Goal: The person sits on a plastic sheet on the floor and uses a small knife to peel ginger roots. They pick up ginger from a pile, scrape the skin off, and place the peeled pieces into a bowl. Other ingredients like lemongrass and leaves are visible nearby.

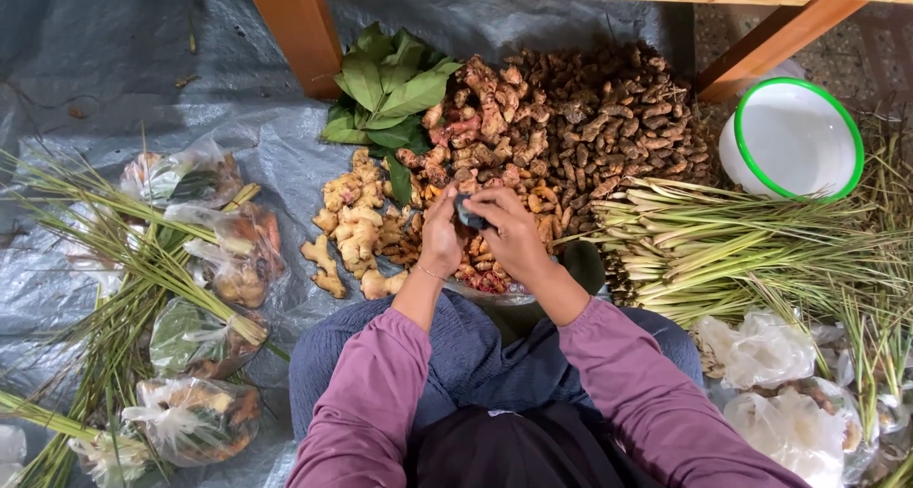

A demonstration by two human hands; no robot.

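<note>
The person sits on a grey tarp (86, 60) with both hands raised over a clear plastic bag (490, 283) of small reddish and yellow roots that rests against the knees. The left hand (440, 236) and the right hand (511, 229) meet just above that bag, and the fingers of both are pinched together on 1 small dark object (468, 214) held between them; what it is cannot be told. Beyond the bag, on its far side, lies a heap of brown turmeric roots (618, 117), with pinkish galangal pieces (480, 117) touching its left edge and a bunch of green leaves (385, 93) further left. Pale ginger pieces (352, 226) lie just left of the bag. To the right of the bag a thick bundle of lemongrass stalks (723, 245) lies across the tarp, and beyond it a white bowl with a green rim (794, 136) sits tilted near a wooden table leg (770, 46). Well left of the bag, 4 filled plastic packets (223, 250) lie among loose lemongrass. Right of the bag, near the knee, are crumpled white plastic bags (761, 350).
</note>
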